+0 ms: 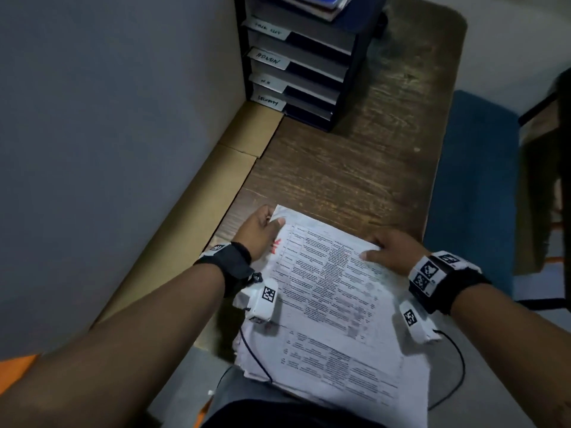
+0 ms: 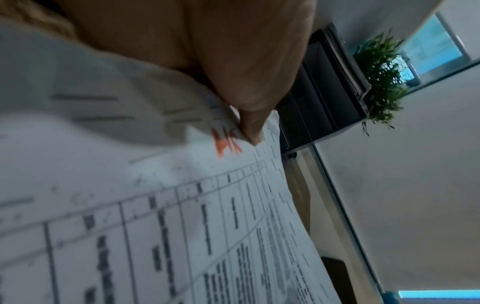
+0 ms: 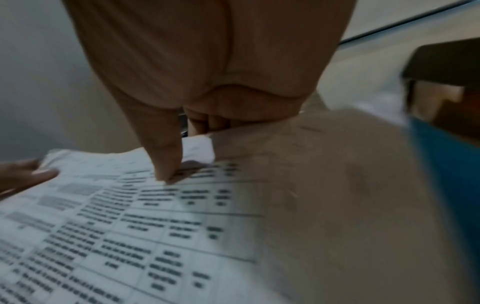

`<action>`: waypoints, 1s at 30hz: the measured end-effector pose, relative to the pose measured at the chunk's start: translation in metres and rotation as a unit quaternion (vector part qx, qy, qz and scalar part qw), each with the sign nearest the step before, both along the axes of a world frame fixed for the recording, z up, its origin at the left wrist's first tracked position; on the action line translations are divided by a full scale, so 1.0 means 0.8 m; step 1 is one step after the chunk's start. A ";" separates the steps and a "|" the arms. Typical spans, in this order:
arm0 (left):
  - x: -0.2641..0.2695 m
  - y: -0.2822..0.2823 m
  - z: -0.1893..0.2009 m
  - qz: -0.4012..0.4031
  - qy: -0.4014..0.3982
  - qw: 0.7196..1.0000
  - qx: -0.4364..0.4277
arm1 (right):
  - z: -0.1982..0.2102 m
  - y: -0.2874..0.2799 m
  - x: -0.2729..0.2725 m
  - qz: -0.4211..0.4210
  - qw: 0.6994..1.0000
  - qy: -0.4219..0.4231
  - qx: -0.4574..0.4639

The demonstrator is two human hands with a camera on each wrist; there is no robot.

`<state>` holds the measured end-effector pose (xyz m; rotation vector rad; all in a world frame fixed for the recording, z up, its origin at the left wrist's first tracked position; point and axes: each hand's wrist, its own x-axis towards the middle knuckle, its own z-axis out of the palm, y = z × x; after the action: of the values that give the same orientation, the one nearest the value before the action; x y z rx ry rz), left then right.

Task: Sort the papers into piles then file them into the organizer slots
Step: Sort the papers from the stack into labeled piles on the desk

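A stack of white papers (image 1: 327,291) printed with tables lies tilted at the near end of the wooden desk (image 1: 340,168), over my lap. My left hand (image 1: 262,230) pinches the stack's far left corner, thumb on top, fingers underneath; the left wrist view shows the thumb (image 2: 249,127) on the papers (image 2: 182,226) beside orange marks. My right hand (image 1: 392,248) grips the right edge, thumb on the top sheet (image 3: 130,226), fingers (image 3: 207,123) curled below. The black organizer (image 1: 309,72) with labelled slots stands at the desk's far left.
A grey wall (image 1: 108,134) with a cardboard strip (image 1: 197,211) runs along the desk's left side. A blue chair seat (image 1: 475,193) sits right of the desk. Books lie on top of the organizer. A plant (image 2: 381,82) shows near the organizer.
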<state>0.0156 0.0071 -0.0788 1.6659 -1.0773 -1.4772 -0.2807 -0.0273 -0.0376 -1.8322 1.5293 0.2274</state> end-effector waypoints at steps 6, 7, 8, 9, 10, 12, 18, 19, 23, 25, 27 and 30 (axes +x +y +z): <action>0.005 -0.063 0.004 0.025 -0.009 0.999 -0.019 | 0.017 -0.021 -0.068 -0.199 0.979 -0.010 0.029; 0.003 -0.073 0.005 0.032 -0.005 0.999 -0.024 | 0.019 -0.020 -0.070 -0.261 0.963 -0.057 0.031; 0.000 -0.082 0.007 0.038 0.002 0.999 -0.027 | 0.021 -0.016 -0.070 -0.327 0.934 -0.131 0.054; -0.004 -0.090 0.009 0.045 0.009 0.998 -0.032 | 0.019 -0.012 -0.069 -0.376 0.903 -0.189 0.085; -0.006 -0.098 0.009 0.049 0.012 0.998 -0.039 | 0.016 -0.007 -0.068 -0.390 0.891 -0.208 0.099; -0.014 -0.111 0.009 0.053 0.012 0.998 -0.041 | 0.004 0.005 -0.070 -0.385 0.902 -0.172 0.093; -0.012 -0.108 -0.006 -0.030 -0.055 0.998 0.010 | -0.026 -0.020 -0.097 -0.455 0.887 -0.070 -0.039; -0.007 -0.098 -0.010 -0.056 -0.104 0.993 0.013 | -0.034 -0.026 -0.107 -0.460 0.885 -0.062 -0.036; 0.016 -0.051 -0.025 -0.118 -0.186 0.975 0.015 | -0.066 -0.039 -0.136 -0.449 0.893 -0.033 -0.009; 0.023 -0.029 -0.026 -0.132 -0.207 0.969 0.033 | -0.072 -0.038 -0.140 -0.436 0.900 -0.012 0.004; 0.030 -0.012 -0.028 -0.137 -0.203 0.968 0.050 | -0.079 -0.040 -0.142 -0.426 0.905 0.004 0.017; 0.040 0.008 -0.027 -0.115 -0.179 0.974 0.074 | -0.084 -0.041 -0.141 -0.419 0.907 0.011 0.022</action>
<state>0.0477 0.0133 -0.1005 2.0242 -1.4236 -1.4606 -0.3933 -0.0602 -0.1051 -0.9927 2.1491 -0.1324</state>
